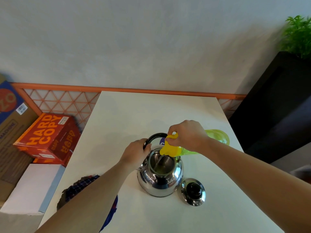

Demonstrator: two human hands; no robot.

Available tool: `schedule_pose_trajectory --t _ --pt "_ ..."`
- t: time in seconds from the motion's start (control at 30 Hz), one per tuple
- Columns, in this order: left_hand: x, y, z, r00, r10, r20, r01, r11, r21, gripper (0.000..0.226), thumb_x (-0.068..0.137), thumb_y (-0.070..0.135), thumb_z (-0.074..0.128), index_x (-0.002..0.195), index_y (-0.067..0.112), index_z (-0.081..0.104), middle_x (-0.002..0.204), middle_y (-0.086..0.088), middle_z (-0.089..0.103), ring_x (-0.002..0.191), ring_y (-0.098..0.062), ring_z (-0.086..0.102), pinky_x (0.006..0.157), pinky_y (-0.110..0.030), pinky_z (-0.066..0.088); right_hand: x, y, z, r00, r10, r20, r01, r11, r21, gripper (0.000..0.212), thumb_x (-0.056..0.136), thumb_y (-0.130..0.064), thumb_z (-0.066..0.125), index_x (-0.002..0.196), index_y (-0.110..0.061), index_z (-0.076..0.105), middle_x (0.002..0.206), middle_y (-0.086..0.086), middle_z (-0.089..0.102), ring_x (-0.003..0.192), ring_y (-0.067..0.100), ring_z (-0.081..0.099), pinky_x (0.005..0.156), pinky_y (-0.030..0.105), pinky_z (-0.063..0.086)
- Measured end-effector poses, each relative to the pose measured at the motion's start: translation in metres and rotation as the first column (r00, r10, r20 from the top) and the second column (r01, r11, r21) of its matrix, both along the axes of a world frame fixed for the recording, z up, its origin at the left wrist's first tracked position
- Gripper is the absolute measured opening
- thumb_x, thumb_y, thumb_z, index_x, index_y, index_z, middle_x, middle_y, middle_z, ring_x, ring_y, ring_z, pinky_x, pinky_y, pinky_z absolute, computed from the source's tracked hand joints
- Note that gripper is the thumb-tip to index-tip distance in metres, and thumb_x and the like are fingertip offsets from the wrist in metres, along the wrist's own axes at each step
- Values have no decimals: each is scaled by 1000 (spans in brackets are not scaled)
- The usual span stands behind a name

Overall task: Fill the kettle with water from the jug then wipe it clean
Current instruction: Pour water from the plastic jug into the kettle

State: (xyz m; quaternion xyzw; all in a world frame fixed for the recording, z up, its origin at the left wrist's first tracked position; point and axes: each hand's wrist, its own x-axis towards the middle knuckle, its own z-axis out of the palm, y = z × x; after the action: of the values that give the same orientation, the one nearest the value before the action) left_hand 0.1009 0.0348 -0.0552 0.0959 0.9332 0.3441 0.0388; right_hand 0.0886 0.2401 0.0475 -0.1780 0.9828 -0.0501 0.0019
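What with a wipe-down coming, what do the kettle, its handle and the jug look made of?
The kettle looks like polished metal, likely stainless steel, given its mirror-like reflections. The handle is glossy black, probably plastic. The jug is translucent yellow-green, apparently plastic, since light shows through; its cap is opaque yellow.

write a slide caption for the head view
Right hand tips the green jug, pouring water into the open kettle; left hand holds its handle, lid lies beside it.
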Motion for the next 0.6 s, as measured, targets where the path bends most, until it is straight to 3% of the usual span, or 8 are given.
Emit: schedule_pose_trajectory --t 0.6 --pt "0 0 1 1000 0 5 0 1000 10 27 98 35 41 102 18 61 74 4 60 66 -9 57 57 -22 38 -1 0 -2 1000 9 -24 -9 1000 16 33 77 -63 50 94 -38 65 58 -8 45 65 16 46 55 26 29"
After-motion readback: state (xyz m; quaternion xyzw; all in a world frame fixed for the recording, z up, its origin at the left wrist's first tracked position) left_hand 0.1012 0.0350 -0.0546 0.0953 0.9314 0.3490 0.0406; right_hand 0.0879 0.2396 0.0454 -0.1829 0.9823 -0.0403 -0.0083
